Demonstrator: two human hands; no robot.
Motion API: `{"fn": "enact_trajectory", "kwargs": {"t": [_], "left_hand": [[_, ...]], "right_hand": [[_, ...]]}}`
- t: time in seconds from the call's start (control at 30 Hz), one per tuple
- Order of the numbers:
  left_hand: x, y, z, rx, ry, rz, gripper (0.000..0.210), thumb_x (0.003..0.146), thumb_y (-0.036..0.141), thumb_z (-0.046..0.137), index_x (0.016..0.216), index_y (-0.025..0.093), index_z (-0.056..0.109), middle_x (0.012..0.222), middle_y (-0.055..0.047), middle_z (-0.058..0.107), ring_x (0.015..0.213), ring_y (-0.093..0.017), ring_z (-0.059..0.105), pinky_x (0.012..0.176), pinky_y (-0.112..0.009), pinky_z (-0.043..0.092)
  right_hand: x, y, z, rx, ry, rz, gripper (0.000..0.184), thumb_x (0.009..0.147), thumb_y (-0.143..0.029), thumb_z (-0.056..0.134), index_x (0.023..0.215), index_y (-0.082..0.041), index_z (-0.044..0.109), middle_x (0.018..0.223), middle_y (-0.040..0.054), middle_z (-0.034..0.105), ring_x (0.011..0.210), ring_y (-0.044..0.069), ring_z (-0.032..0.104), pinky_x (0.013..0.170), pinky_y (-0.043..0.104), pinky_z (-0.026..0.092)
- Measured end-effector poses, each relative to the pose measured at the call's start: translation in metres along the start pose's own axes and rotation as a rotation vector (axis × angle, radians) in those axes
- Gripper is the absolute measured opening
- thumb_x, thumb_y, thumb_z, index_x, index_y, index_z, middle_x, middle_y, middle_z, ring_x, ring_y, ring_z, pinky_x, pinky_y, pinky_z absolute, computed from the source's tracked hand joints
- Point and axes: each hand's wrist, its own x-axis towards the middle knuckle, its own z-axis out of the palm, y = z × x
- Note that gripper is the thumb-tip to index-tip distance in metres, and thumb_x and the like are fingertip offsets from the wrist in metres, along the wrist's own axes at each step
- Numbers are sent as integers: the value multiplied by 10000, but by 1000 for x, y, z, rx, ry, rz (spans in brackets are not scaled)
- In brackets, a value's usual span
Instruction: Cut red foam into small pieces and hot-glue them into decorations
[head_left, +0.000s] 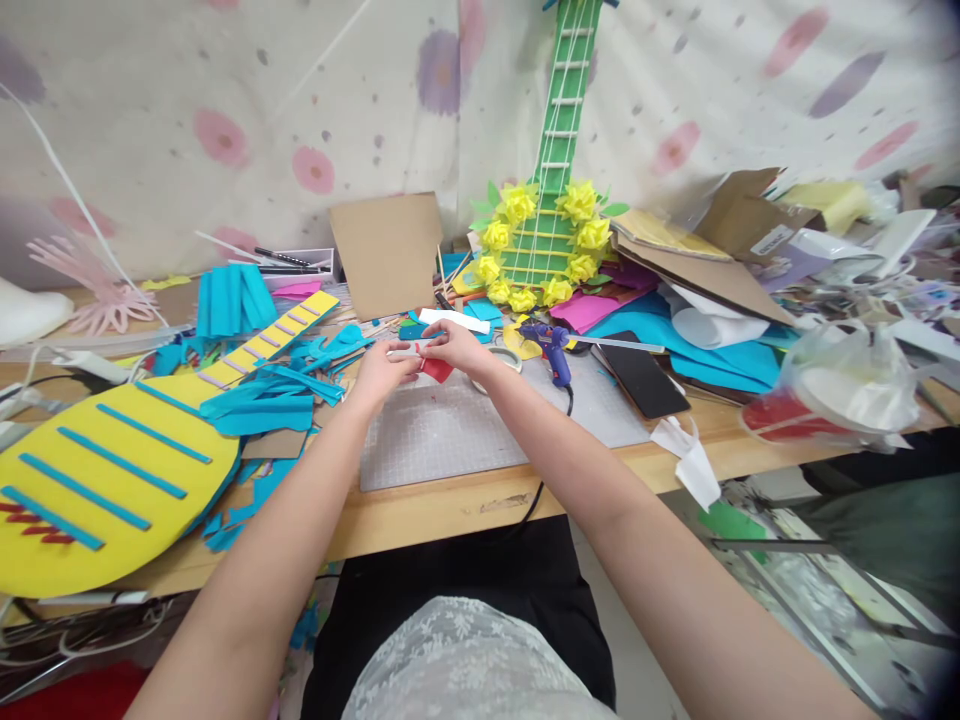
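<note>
Looks like a fiddly handling step tbh: above the grey cutting mat's (pixel 442 440) far half, the right hand (pixel 454 345) has a red piece (pixel 436 371) pinched. Left hand (pixel 382 367) is just beside it, grip can't be told. Next move probably calls for steady fingertips.

The small red piece (pixel 436 371) is near the middle of the scene, tilted, at the fingertips of the right hand (pixel 450 347); its flat lower part shows, while fingers hide the upper part.
</note>
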Motion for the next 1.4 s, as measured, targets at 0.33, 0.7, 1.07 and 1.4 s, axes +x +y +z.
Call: {"fn": "enact_trajectory", "kwargs": {"t": [0.33, 0.7, 1.07, 1.4], "left_hand": [[2, 1, 4, 40, -15, 1, 349, 615, 42, 672, 895, 142, 488, 634, -23, 636, 599, -150, 637, 626, -314, 536], [9, -10, 2, 85, 15, 106, 437, 562, 75, 710, 831, 198, 388, 644, -2, 636, 593, -149, 625, 633, -316, 519], [6, -10, 5, 6, 46, 56, 449, 602, 68, 683, 810, 212, 312, 656, 15, 626, 612, -144, 633, 624, -324, 531], [6, -12, 2, -80, 35, 5, 492, 574, 47, 717, 807, 209, 314, 626, 37, 617, 611, -125, 634, 692, -322, 534]], "right_hand": [[-1, 2, -11, 34, -81, -68, 340, 655, -170, 685, 929, -169, 484, 711, -22, 599, 639, 102, 582, 635, 243, 464], [-12, -15, -23, -138, -108, -12, 305, 565, -97, 724, 824, -155, 573, 683, -15, 565, 596, 104, 530, 545, 219, 408], [-5, -8, -19, -42, -149, -31, 295, 595, -102, 697, 842, -164, 549, 640, -34, 565, 563, 92, 531, 523, 209, 407], [-3, -5, -18, 7, -214, -58, 284, 610, -115, 678, 856, -171, 546, 647, -44, 576, 585, 90, 543, 531, 197, 406]]}}
